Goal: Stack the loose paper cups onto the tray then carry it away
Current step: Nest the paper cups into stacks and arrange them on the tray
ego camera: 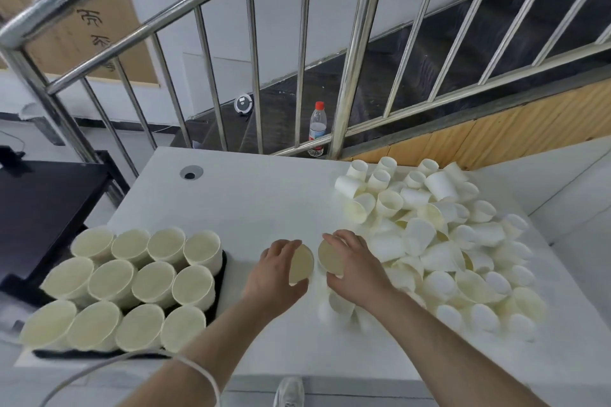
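A black tray [221,281] at the table's left front holds several stacks of cream paper cups [155,281], mouths up. A big heap of loose white paper cups [439,241] covers the right side of the table. Between them my left hand [271,274] grips one paper cup [301,264], its open mouth turned to the right. My right hand [357,268] grips another paper cup [330,258], its mouth turned to the left. The two cup mouths face each other, a small gap apart, just above the table.
The white table [251,201] has a cable hole [191,172] at its back left. A steel stair railing [350,59] runs behind it, with a water bottle [317,129] beyond. A dark cabinet [43,208] stands to the left. A white cable [109,367] crosses the front edge.
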